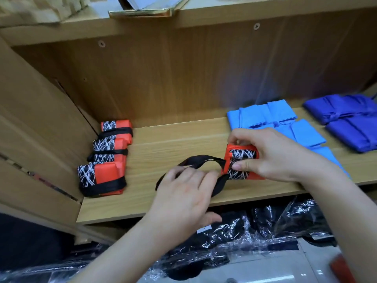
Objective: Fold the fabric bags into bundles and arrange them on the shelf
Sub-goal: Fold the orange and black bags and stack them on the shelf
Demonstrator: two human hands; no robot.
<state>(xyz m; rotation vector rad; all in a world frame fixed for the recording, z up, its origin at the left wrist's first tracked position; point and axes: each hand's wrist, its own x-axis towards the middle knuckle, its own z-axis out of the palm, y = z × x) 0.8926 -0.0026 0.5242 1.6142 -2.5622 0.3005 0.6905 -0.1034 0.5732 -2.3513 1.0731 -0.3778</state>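
A folded orange bag with a black-and-white scribble panel (241,160) rests on the wooden shelf (175,144) near its front edge. My right hand (277,156) grips this bundle, thumb on its front and fingers over its top. Its black strap (201,160) loops out to the left. My left hand (183,193) pinches that strap where it curls back toward the bundle. Three finished orange bundles (102,176), (110,150), (117,129), each bound by a black strap, stand in a row against the shelf's left wall.
Folded light-blue bags (271,117) lie behind my right hand, and dark-blue ones (350,123) at the far right. Below the shelf sit black items in shiny plastic wrap (244,237). An upper shelf board (224,11) overhangs at the top.
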